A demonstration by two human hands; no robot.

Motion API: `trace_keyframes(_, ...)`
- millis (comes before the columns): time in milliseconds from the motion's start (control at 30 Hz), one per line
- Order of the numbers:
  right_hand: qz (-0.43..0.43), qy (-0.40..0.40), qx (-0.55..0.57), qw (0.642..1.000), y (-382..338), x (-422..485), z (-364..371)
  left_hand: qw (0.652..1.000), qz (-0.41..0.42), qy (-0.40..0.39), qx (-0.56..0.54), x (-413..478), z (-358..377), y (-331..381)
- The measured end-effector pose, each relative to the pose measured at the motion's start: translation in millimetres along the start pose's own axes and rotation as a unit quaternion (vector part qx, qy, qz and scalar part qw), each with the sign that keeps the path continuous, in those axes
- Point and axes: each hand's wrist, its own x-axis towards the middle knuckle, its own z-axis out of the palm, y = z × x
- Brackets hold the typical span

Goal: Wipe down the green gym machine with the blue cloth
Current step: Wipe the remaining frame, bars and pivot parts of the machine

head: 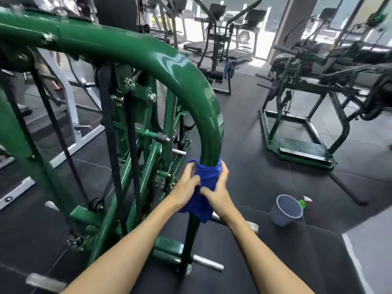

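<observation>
Head cam has your soft blue cloth [206, 179] wrapped like a collar round the fat glossy green steel tube of the gym machine [191, 85], right where the curve drops to the thinner dark post [192, 236], so I'd hold it snug and twist as you slide so the far side gets wiped too. Both arms reach forward and meet there: your left hand [186, 185] grips the cloth from the left, fingers curled round it, and your right hand [218, 194] clamps it from the right.
</observation>
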Motion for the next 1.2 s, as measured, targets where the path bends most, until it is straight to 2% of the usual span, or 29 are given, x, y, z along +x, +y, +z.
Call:
trace_keyframes(100,0.008,0.044,0.121,0.992,-27,10,-5,0.996,0.040,-0.005,-0.085,10,0,17)
trace_keyframes(167,0.012,0.052,0.139,0.989,-32,12,-4,0.993,0.065,-0.017,-0.095,15,3,24)
trace_keyframes(300,0.052,0.027,0.101,0.993,-12,8,3,0.998,0.027,-0.045,-0.041,16,1,-1)
trace_keyframes(400,0.085,0.009,0.061,0.994,9,4,2,0.997,-0.036,-0.069,0.020,10,-9,-40)
trace_keyframes(500,0.115,-0.021,0.011,0.993,33,2,0,0.986,-0.102,-0.086,0.101,9,-15,-80)
trace_keyframes(633,0.144,-0.052,-0.058,0.987,68,-4,0,0.972,-0.130,-0.089,0.177,10,-12,-109)
trace_keyframes(733,0.140,-0.085,-0.079,0.983,89,-10,2,0.965,-0.131,-0.049,0.223,11,-9,-133)
trace_keyframes(867,0.121,-0.096,-0.051,0.987,106,-10,-1,0.968,-0.111,0.031,0.225,16,-4,-180)
trace_keyframes(1000,0.090,-0.085,-0.017,0.992,112,-10,0,0.965,-0.113,0.102,0.212,8,10,-181)
trace_keyframes(1067,0.064,-0.073,-0.030,0.995,123,-6,1,0.963,-0.116,0.118,0.213,6,15,-186)
trace_keyframes(1200,0.030,-0.103,-0.045,0.993,147,3,4,0.963,-0.094,0.133,0.212,3,20,-188)
